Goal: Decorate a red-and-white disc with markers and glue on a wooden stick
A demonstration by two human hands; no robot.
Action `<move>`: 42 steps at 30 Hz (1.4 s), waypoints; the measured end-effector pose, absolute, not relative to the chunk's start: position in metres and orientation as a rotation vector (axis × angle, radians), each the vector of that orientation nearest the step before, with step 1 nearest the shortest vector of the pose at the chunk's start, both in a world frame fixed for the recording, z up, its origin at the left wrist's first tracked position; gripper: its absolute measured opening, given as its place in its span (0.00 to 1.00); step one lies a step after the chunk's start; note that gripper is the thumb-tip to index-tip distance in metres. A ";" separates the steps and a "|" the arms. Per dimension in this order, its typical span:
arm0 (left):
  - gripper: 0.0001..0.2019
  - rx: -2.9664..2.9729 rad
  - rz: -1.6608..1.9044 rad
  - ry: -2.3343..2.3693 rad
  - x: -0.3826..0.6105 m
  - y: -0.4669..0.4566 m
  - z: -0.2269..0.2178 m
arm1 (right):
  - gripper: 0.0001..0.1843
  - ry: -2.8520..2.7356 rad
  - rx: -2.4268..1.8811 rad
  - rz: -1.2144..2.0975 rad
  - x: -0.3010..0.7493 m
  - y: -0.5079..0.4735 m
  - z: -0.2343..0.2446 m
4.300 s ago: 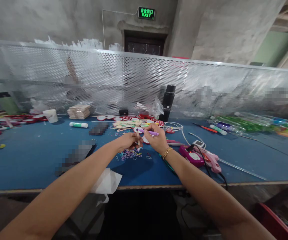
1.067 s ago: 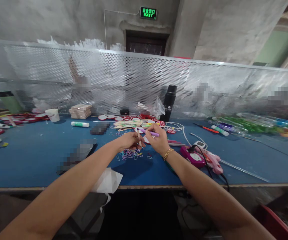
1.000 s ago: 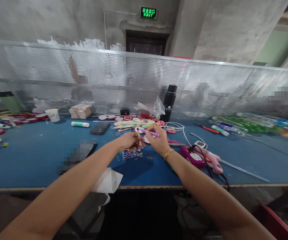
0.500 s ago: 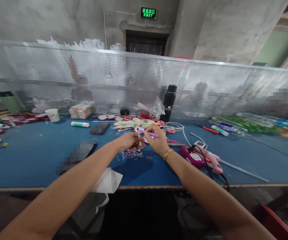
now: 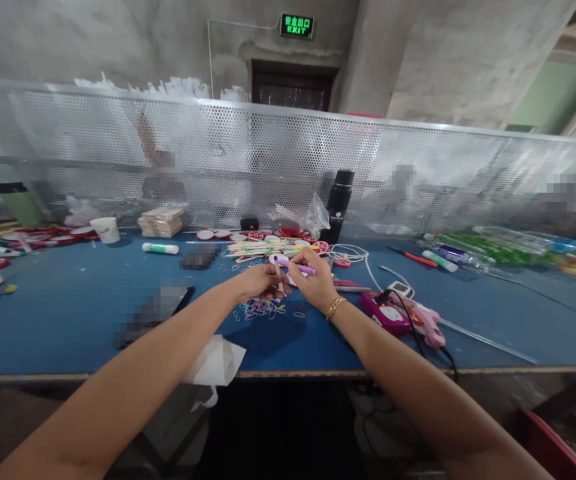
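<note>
We take the pile of small coloured loops on the blue table as our reference. Directly above the pile, we see the left hand with its fingers closed around a wooden stick, which stands nearly upright and tilts slightly. Above the pile and to its right, we see the right hand gripping a purple pen in a writing hold. The pen's left end overlaps the stick's upper end; we cannot tell whether the two touch. A gold bracelet encircles the right wrist.

Beyond the pile, we find a bundle of pale sticks. Beyond the pile and to its right, we locate a black flask, standing upright. To the right of the pile, we note a magenta device with a pink glue gun just beside it. To the left of the pile, we observe a dark flat object, partly blurred. On the pile's near side, toward the left, we identify a white sheet overhanging the table edge.
</note>
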State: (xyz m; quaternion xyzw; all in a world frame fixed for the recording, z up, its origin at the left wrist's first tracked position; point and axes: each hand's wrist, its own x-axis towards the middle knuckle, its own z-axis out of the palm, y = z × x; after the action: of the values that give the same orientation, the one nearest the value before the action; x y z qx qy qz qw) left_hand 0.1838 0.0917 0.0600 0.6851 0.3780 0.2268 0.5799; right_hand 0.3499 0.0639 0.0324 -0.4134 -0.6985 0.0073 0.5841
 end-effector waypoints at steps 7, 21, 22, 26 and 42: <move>0.17 1.591 0.557 0.889 0.184 0.094 0.058 | 0.07 -1.612 -0.957 0.032 0.350 0.063 0.034; 0.14 1.590 0.551 0.885 0.182 0.096 0.056 | 0.07 -1.604 -0.969 0.022 0.350 0.063 0.034; 0.14 1.590 0.553 0.883 0.182 0.097 0.056 | 0.07 -1.605 -0.971 0.014 0.351 0.063 0.034; 0.12 1.588 0.563 0.893 0.182 0.098 0.057 | 0.06 -1.539 -0.980 -0.053 0.356 0.066 0.036; 0.09 1.555 0.611 1.025 0.183 0.103 0.059 | 0.12 -1.573 -1.100 0.179 0.383 0.086 0.040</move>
State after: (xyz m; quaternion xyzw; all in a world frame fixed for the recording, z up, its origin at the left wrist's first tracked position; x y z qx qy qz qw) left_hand 0.1826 0.1027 0.0592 0.6590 0.4343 0.2588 0.5569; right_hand 0.3829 0.0861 0.0404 -0.4686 -0.6702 0.0762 0.5705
